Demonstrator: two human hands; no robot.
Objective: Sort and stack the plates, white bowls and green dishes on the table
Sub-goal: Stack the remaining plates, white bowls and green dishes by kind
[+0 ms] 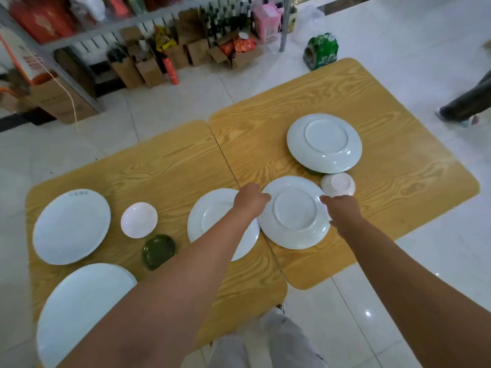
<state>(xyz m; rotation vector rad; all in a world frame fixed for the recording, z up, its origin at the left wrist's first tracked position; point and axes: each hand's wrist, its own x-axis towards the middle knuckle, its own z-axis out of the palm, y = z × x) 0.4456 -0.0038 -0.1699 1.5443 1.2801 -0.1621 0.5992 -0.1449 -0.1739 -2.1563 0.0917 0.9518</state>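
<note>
At the middle of the frame both hands close on an upside-down white plate (294, 212) lying on the wooden tabletop (393, 181): the left hand (251, 199) grips its left rim, fingers curled over the edge, and the right hand (342, 208) holds its right rim, so the plate is pinched between them. Whether it is lifted off the wood or resting on it cannot be told. Its left edge overlaps a right-way-up plate (212, 216), which the left forearm crosses. Just beyond the right hand, an upturned white bowl (338, 184) sits touching the edge of another upside-down plate (324, 143) toward the upper right; a sliver of something dark green (311, 171) peeks from under that plate's near edge. Over at the left of the frame lie an oval white platter (71, 226), a small shallow white bowl (139, 220) just beside it, and a round green dish (158, 251) close below the bowl. A second oval platter (79, 309) fills the lower left, partly hidden by the left arm. Two tables stand pushed together, with a seam running between them. Behind, along the upper left, a shelf (106, 27) and cardboard boxes (138, 67) stand on the tiled floor.
</note>
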